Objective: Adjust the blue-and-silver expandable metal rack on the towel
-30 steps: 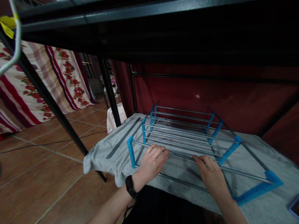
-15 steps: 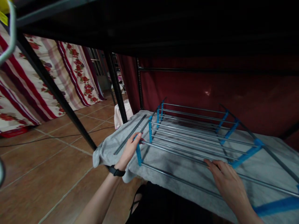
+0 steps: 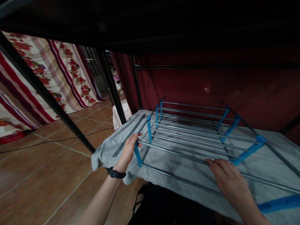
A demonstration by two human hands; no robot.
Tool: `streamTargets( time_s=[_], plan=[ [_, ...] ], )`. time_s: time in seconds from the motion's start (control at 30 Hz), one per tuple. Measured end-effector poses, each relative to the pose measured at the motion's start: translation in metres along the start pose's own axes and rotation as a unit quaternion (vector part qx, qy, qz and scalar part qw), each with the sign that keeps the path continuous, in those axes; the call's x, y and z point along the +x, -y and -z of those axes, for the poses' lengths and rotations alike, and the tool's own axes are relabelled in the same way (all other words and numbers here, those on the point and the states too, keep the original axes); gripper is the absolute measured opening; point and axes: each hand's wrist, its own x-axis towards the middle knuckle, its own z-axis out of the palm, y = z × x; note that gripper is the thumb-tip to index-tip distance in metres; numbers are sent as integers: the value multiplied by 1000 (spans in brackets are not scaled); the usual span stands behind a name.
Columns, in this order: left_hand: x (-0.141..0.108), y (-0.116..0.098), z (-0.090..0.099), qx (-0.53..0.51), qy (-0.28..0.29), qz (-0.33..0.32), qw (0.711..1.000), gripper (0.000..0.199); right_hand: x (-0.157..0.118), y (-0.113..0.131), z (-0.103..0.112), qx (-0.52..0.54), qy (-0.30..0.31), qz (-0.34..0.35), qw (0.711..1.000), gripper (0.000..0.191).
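Observation:
A rack of grey metal rods point(image 3: 173, 153) joined by blue plastic connectors point(image 3: 252, 150) lies on a grey cloth point(image 3: 164, 197). My left hand point(image 3: 130, 149) is closed round the rack's near left corner, at the top of a blue connector; its fingertips are partly hidden. My right hand point(image 3: 228, 176) has its fingers bent over the near upper rod, right of the middle. Loose grey rods point(image 3: 128, 136) rest on the cloth left of the rack.
A black metal frame post point(image 3: 112, 87) stands behind the cloth's left end, and another point(image 3: 47, 93) slants at the left. Dark red fabric point(image 3: 187, 84) hangs behind. Above is a dark shelf. A cable point(image 3: 58, 140) crosses the tiled floor point(image 3: 70, 168).
The view has shifted slightly. Both hands keep their places on the rack, and my left fingers have moved a little at the corner.

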Motion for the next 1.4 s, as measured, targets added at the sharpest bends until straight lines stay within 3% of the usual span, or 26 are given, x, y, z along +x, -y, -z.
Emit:
streamTargets(
  time_s=[0.43,0.63,1.4],
  plan=[
    [1,-2,1,-4,-6,15,1000,46,-5,-6,-2,28,1,4,1000,32],
    [1,0,1,13,-2,-10,1000,42,-6,-5,-1,21,9,10,1000,34],
    [1,-1,2,12,6,-1,1000,51,-4,-5,-2,22,-13,11,1000,34]
  ],
)
